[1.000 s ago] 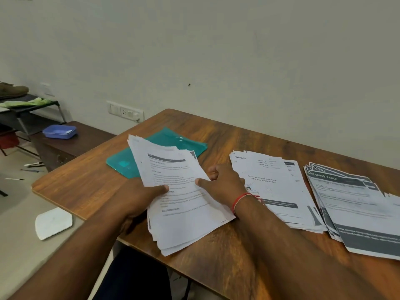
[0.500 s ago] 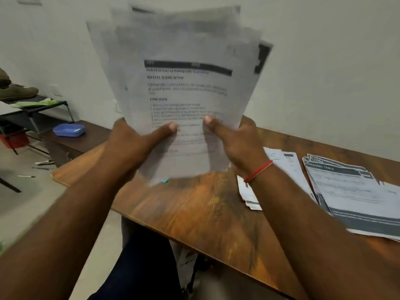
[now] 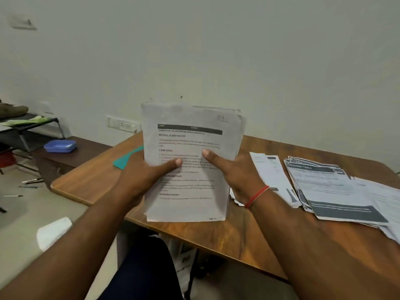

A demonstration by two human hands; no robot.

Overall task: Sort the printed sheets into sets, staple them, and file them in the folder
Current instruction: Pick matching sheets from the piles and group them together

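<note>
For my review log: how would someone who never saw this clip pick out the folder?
Start at the wooden table and look at its far left part. Just left of the sheet stack held upright, above the left hand, a flat teal corner peeks out: the folder. Everything else on the table is white and grey printed paper.

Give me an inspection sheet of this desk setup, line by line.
Surface: wooden table, bearing paper piles.
Job's things: stack of sheets held upright; green folder behind it, mostly hidden; middle pile and right pile lying flat; no stapler seen.
Clutter: blue tray on the side bench; pens and a white object on the floor.
Grippers: left hand and right hand grip the stack's sides, thumbs on the front page.
Cables: nothing seen.
Surroundings: wall socket; rack with a shoe.
</note>
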